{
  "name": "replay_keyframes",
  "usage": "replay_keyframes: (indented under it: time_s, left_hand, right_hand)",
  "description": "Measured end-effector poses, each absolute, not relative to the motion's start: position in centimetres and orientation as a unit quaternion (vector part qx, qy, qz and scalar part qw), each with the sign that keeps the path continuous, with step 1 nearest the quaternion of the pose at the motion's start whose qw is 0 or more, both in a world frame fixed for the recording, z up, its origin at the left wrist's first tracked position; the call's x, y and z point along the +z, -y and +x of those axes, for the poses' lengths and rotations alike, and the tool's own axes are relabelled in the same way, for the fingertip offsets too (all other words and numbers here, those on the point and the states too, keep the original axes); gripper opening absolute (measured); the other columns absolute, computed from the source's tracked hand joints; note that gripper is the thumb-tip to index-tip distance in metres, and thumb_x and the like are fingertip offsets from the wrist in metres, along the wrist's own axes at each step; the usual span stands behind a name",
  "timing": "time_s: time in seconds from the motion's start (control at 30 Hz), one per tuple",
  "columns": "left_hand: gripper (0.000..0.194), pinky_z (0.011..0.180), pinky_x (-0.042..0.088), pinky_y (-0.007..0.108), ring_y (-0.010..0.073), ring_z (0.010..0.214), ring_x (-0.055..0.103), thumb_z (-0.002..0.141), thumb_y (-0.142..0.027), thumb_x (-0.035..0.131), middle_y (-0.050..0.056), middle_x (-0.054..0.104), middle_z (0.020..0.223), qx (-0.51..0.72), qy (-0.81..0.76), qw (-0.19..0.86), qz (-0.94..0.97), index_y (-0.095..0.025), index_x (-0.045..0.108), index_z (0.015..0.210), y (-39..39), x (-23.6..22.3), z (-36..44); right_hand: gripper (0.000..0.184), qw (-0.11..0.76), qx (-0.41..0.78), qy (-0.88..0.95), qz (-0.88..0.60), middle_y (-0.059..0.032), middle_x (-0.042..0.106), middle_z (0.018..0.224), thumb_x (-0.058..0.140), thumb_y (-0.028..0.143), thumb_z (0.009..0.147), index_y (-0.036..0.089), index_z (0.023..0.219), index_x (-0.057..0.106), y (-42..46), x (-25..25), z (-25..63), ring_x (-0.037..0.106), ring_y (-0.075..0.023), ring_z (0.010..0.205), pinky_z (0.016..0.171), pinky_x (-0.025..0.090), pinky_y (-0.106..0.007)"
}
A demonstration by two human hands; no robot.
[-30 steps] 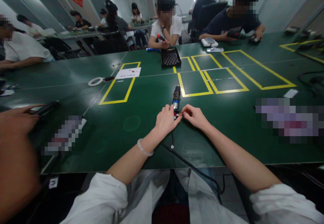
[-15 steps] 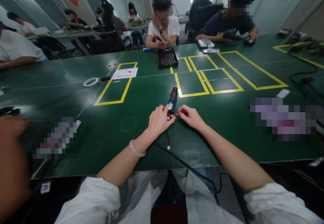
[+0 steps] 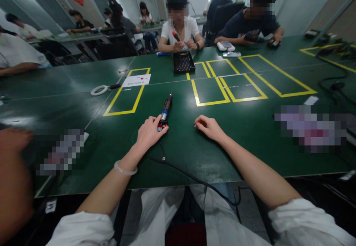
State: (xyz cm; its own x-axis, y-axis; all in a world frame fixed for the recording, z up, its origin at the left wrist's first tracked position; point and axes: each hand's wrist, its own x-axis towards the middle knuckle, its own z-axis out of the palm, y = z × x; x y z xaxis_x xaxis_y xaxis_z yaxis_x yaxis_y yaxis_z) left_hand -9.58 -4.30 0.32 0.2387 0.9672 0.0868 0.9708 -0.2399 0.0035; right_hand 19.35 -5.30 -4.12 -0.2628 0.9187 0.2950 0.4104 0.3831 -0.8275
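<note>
My left hand (image 3: 150, 131) is closed around the rear end of a corded electric screwdriver (image 3: 166, 109). The tool has a dark body, a blue and silver band and red and orange parts at the rear, partly covered by my fingers. Its thin bit points away from me, tilted slightly right. A black cord (image 3: 189, 171) with a small ring (image 3: 163, 158) on its loop runs from under my left hand over the table edge. My right hand (image 3: 208, 127) rests on the green table with curled fingers, apart from the screwdriver; nothing shows in it.
Yellow tape outlines (image 3: 213, 103) mark the green table (image 3: 178, 153). A black tray (image 3: 184, 70) stands before a person opposite. A white sheet (image 3: 137, 80) and a white coiled cable (image 3: 99, 90) lie left. Blurred-out items flank me, and another person's arm (image 3: 13, 179) reaches in at left.
My left hand has moved left with the screwdriver, away from my right hand, which has stayed in place. The cord shifted along. The person opposite has lowered a hand from the face towards a red-handled tool.
</note>
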Motion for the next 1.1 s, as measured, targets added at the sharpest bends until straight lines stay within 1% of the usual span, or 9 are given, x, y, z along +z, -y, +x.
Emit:
replay_keyframes:
  time_s: [0.23, 0.43, 0.53, 0.6, 0.73, 0.93, 1.03, 1.1]
  left_hand:
    - [0.073, 0.091, 0.048, 0.043, 0.035, 0.117, 0.054, 0.091, -0.066, 0.036, 0.017, 0.052, 0.133, -0.013, 0.692, 0.011, -0.721, -0.021, 0.045, 0.147, 1.3, 0.5, -17.0]
    - [0.075, 0.09, 0.046, 0.046, 0.0374, 0.116, 0.054, 0.091, -0.07, 0.033, 0.019, 0.052, 0.133, 0.01, 0.748, -0.001, -0.663, -0.022, 0.045, 0.147, -1.6, 0.6, -23.5]
    - [0.076, 0.088, 0.046, 0.045, 0.037, 0.115, 0.053, 0.091, -0.07, 0.033, 0.021, 0.049, 0.137, 0.033, 0.763, 0.002, -0.646, -0.018, 0.046, 0.144, -2.9, 0.9, -26.3]
    - [0.075, 0.088, 0.045, 0.044, 0.0359, 0.113, 0.053, 0.091, -0.069, 0.034, 0.021, 0.051, 0.135, 0.055, 0.769, 0.014, -0.637, -0.014, 0.049, 0.14, -3.6, 1.1, -27.8]
    - [0.071, 0.088, 0.043, 0.041, 0.0356, 0.112, 0.051, 0.092, -0.063, 0.037, 0.022, 0.055, 0.13, 0.084, 0.779, 0.041, -0.619, -0.009, 0.05, 0.137, -4.3, 1.5, -29.5]
    - [0.067, 0.088, 0.043, 0.042, 0.0362, 0.113, 0.054, 0.095, -0.058, 0.036, 0.024, 0.05, 0.136, 0.074, 0.796, 0.02, -0.601, -0.011, 0.043, 0.142, -4.6, 1.8, -29.7]
    - [0.065, 0.089, 0.043, 0.043, 0.0363, 0.113, 0.054, 0.095, -0.057, 0.037, 0.024, 0.051, 0.134, 0.068, 0.796, 0.027, -0.601, -0.01, 0.045, 0.139, -4.8, 1.7, -29.5]
    - [0.063, 0.088, 0.044, 0.044, 0.036, 0.113, 0.054, 0.094, -0.055, 0.042, 0.023, 0.053, 0.132, 0.052, 0.792, 0.049, -0.607, -0.008, 0.046, 0.136, -4.7, 1.5, -29.2]
  right_hand:
    - [0.01, 0.393, 0.324, 0.726, -0.461, -0.0022, 0.072, 0.079, 0.053, 0.023, 0.09, 0.018, 0.091, 0.062, 5.3, -4.2, 19.3, 0.061, -0.0135, 0.065, 0.065, 0.043, -0.025]
    - [0.012, 0.389, 0.327, 0.727, -0.461, -0.0029, 0.072, 0.078, 0.053, 0.024, 0.09, 0.018, 0.091, 0.062, 5.3, -4.1, 19.3, 0.062, -0.0141, 0.066, 0.066, 0.044, -0.025]
    - [0.012, 0.39, 0.33, 0.727, -0.459, -0.0034, 0.072, 0.079, 0.052, 0.025, 0.09, 0.017, 0.091, 0.062, 5.3, -4.1, 19.3, 0.062, -0.0144, 0.067, 0.067, 0.044, -0.025]
    - [0.012, 0.39, 0.331, 0.727, -0.458, -0.0034, 0.071, 0.078, 0.052, 0.025, 0.089, 0.017, 0.091, 0.062, 5.3, -4.0, 19.3, 0.062, -0.0145, 0.067, 0.067, 0.044, -0.025]
    - [0.013, 0.388, 0.333, 0.726, -0.46, -0.0035, 0.071, 0.078, 0.053, 0.025, 0.089, 0.017, 0.09, 0.063, 5.4, -4.0, 19.3, 0.062, -0.0144, 0.067, 0.067, 0.044, -0.025]
    - [0.013, 0.389, 0.334, 0.726, -0.459, -0.0029, 0.072, 0.078, 0.053, 0.026, 0.089, 0.018, 0.09, 0.063, 5.3, -4.2, 19.3, 0.063, -0.0145, 0.067, 0.068, 0.045, -0.025]
    - [0.013, 0.39, 0.333, 0.725, -0.46, -0.0028, 0.072, 0.078, 0.053, 0.025, 0.089, 0.018, 0.091, 0.064, 5.3, -4.2, 19.3, 0.063, -0.0145, 0.067, 0.068, 0.045, -0.025]
    - [0.013, 0.388, 0.333, 0.726, -0.46, -0.0029, 0.072, 0.078, 0.053, 0.025, 0.09, 0.018, 0.091, 0.064, 5.4, -4.1, 19.3, 0.063, -0.0144, 0.067, 0.067, 0.045, -0.025]
